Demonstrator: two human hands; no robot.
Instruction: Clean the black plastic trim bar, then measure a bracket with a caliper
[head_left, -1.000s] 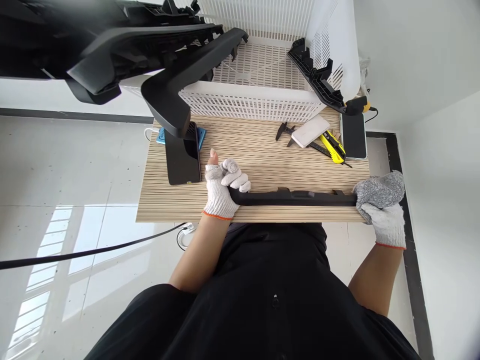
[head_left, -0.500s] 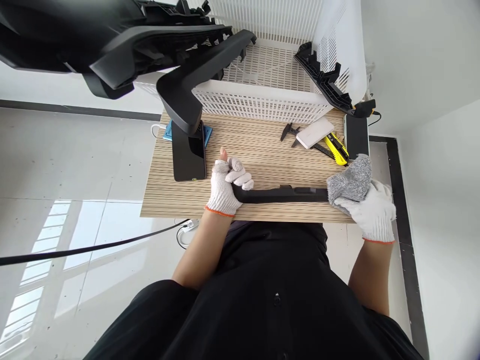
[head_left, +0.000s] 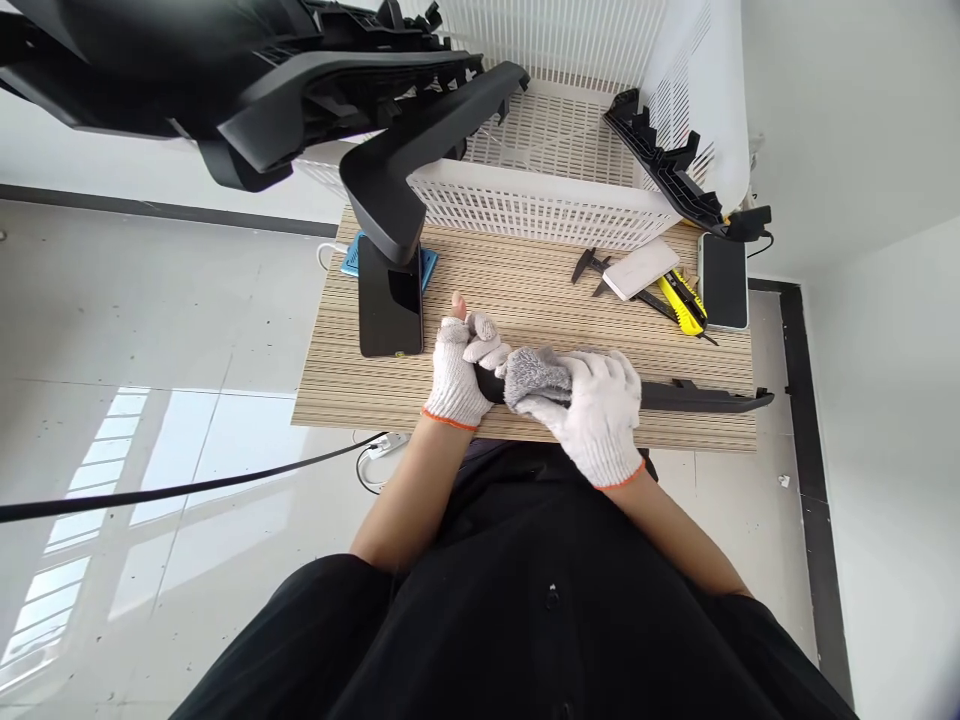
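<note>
A long black plastic trim piece (head_left: 694,397) lies across the front of the wood-grain table (head_left: 360,400), its right end reaching past the table's edge. My left hand (head_left: 461,370), in a white knit glove with the thumb tip bare, is closed round the left end of the trim piece. My right hand (head_left: 596,410), gloved as well, grips a grey fluffy cloth (head_left: 536,378) and presses it on the trim piece close to my left hand. The stretch of trim under the cloth and right glove is hidden.
Behind stands a white slatted basket (head_left: 540,190) with black trim parts (head_left: 664,165) leaning in it; more black parts (head_left: 390,190) overhang at left. A phone (head_left: 390,300), calipers (head_left: 585,263), a pale flat box (head_left: 640,268), a yellow utility knife (head_left: 684,303) and a dark-faced device (head_left: 724,280) lie on the table.
My right hand has slid the cloth left along the trim piece, from its right end to near my left hand. The right end is now uncovered. My left hand keeps its hold.
</note>
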